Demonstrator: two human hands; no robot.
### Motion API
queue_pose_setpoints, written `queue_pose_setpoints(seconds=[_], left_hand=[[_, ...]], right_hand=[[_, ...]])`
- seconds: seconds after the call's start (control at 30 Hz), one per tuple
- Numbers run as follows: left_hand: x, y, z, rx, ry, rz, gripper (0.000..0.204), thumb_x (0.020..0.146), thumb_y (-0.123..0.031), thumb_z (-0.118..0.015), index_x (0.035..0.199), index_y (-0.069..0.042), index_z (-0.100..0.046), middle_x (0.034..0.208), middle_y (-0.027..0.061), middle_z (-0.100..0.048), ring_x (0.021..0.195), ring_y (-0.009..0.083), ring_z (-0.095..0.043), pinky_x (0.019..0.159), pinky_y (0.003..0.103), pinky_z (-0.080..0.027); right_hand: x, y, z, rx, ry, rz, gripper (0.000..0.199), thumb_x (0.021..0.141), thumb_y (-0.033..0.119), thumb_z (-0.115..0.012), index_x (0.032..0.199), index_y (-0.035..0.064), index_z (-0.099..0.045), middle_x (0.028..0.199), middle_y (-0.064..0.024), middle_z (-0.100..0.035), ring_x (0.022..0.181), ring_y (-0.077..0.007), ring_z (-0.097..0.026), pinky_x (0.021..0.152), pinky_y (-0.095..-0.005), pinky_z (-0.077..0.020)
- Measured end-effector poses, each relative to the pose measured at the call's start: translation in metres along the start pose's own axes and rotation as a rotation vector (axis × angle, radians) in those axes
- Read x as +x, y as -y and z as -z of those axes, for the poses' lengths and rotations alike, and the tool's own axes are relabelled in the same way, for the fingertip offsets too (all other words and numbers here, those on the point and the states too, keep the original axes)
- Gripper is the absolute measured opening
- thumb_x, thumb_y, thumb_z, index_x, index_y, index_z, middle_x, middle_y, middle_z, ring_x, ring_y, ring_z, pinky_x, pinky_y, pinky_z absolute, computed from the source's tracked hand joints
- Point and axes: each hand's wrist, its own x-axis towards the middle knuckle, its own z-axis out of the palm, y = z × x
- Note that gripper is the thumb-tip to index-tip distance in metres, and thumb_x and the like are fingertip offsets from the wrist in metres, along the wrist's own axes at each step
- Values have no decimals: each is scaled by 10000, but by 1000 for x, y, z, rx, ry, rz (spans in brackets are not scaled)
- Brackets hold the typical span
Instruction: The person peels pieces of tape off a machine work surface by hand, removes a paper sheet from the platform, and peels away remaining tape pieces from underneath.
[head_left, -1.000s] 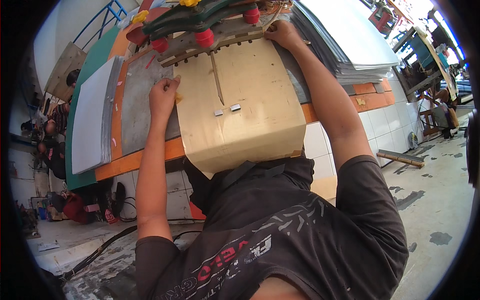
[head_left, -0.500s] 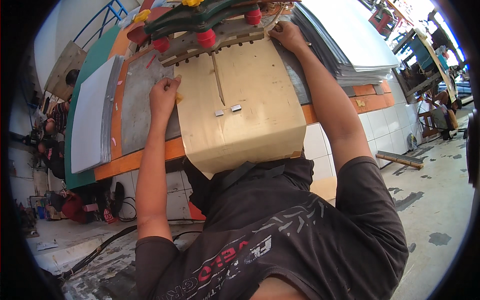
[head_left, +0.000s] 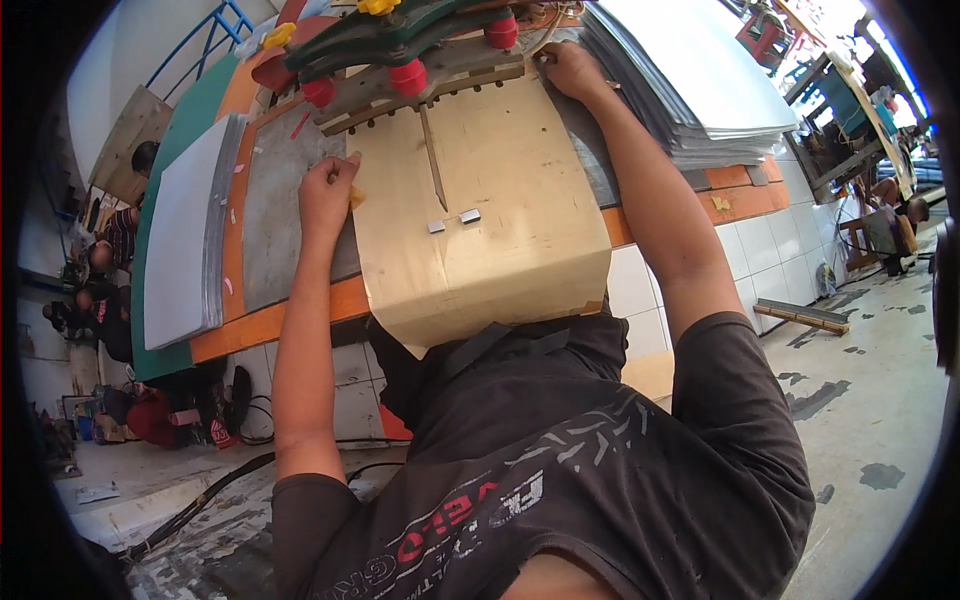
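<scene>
A tan, slightly shiny flexible sheet [head_left: 490, 170] runs out from under a clamp bar [head_left: 430, 92] and curls down over the table's near edge, against my body. Two small silvery blocks [head_left: 470, 216] rest on it, close to the pointed end of a narrow dark slit or strip. My left hand [head_left: 328, 192] is closed at the sheet's left edge, thumb and fingertips pinched there beside a small tan tab. Farther away, my right hand [head_left: 572, 72] is closed at the far right corner of the sheet, next to the clamp bar; its fingertips are partly hidden.
Above the clamp bar sits a green metal frame [head_left: 400, 45] with red cylinders and yellow knobs. White sheets are stacked at left [head_left: 185, 235] and right [head_left: 700, 70]. The table has an orange edge [head_left: 270, 320]. Other people are at far left.
Both hands keep nearly the same places and grip. The whole picture shifts very slightly; the sheet and clamp look otherwise unchanged.
</scene>
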Motion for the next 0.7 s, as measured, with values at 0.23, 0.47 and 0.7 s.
queue_pose_setpoints(seconds=[0.23,0.47,0.7], left_hand=[[-2,-3,2,12,8,3,404,914,-369,-699,815,22,-687,622,91,-576,595,168,-516,606,340,-418],[-1,-5,1,35,6,-2,393,911,-359,-696,822,24,-696,622,111,-580,587,181,-521,602,348,-421],[-2,-12,0,52,23,30,392,911,-358,-695,823,24,-697,620,114,-580,588,182,-525,605,350,-426]], right_hand=[[4,0,2,-33,116,24,387,911,308,-612,1270,200,-709,1226,-137,-704,1127,-354,-668,970,-445,-520],[28,-20,-2,124,192,-10,398,925,326,-599,1288,192,-692,1256,-148,-696,1175,-343,-651,998,-449,-505],[44,-18,-21,-128,66,-14,400,927,348,-607,1292,202,-684,1302,-155,-668,1183,-386,-634,993,-488,-503]])
